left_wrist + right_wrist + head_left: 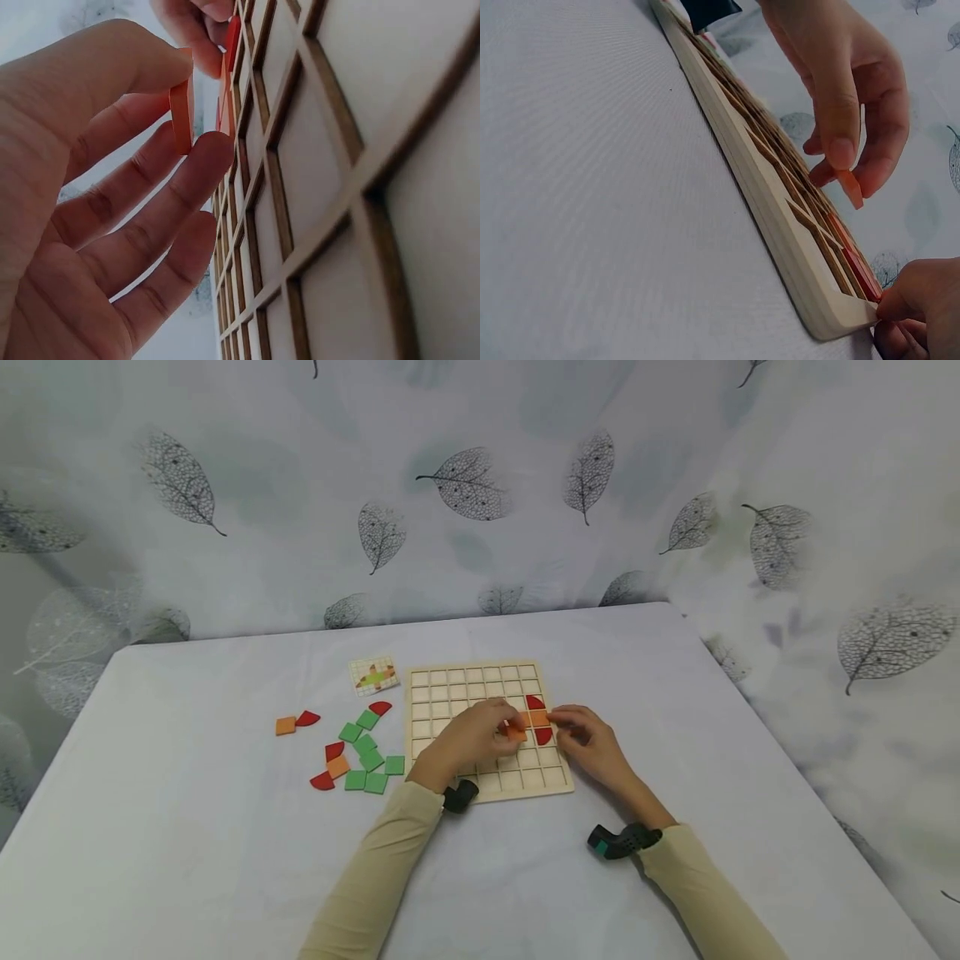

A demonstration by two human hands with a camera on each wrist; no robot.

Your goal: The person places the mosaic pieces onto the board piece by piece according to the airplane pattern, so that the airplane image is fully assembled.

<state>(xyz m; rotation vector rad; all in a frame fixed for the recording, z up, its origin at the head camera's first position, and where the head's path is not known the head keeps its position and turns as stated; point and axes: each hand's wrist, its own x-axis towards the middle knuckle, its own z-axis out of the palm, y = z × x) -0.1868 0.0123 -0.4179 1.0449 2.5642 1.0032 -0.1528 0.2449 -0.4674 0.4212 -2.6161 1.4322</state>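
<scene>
My left hand (472, 735) is over the wooden grid board (442, 683), pinching an orange square tile (181, 112) between thumb and fingers. In the left wrist view the tile is raised off the board, while the other fingers spread loosely. At the board's right edge, the fingertips of my right hand (596, 747) touch the rim beside an orange tile (539, 718). A red quarter-round tile (535, 702) lies in the cell above that one, and another red tile (543, 737) below it. My left hand partly hides the neighbouring cells.
Left of the board lie several green square tiles (377, 783), red quarter-round tiles (322, 782) and orange squares (286, 726). A pattern card (374, 676) sits by the board's upper left corner. Everything rests on a white-covered table (187, 827), with a leaf-print curtain (285, 485) behind.
</scene>
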